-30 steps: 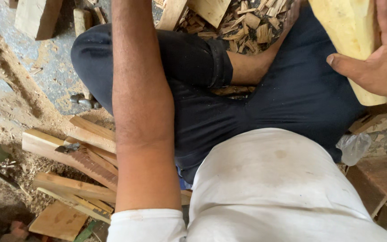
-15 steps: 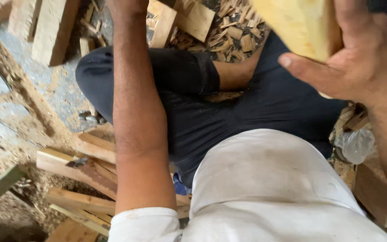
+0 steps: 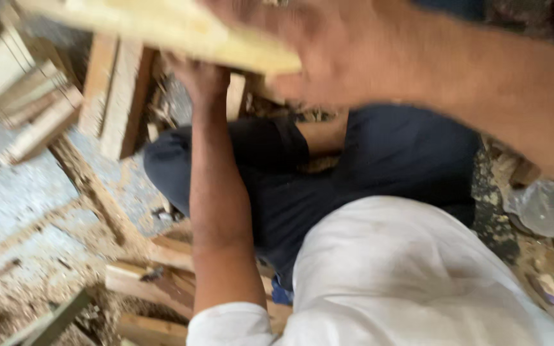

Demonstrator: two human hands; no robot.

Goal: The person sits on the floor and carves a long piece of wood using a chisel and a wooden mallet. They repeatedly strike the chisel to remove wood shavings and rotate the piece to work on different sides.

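**Pale wooden board, carried in your right hand across the top of the view**

The pale wooden board (image 3: 161, 29) sits at twelve o'clock, running from the upper left corner toward the centre, and your right hand (image 3: 335, 57) is clamped on its near end, fingers wrapped over the top face. The picture is blurred there, so the exact grip is hard to read, but the board is clearly off the ground and held by that hand alone.

Your left hand (image 3: 200, 77) reaches out at about eleven o'clock, just under the board. Whether it is closed on anything or only resting on the pile beneath, the blur does not let you tell.

Judging by this, you are in the step of moving the board over toward the left hand's side. The next move calls for a steady line and a firm grip, since the far end hangs unsupported.

Outward from the hands: your crossed legs in dark trousers (image 3: 379, 160) fill the centre, your white shirt (image 3: 405, 275) lies at five o'clock. Stacked timber offcuts (image 3: 117, 96) stand at ten o'clock, more wood pieces (image 3: 149, 282) lie at seven o'clock on the sawdust-strewn floor (image 3: 20, 211), and a crumpled clear plastic bag (image 3: 540, 205) sits at three o'clock.
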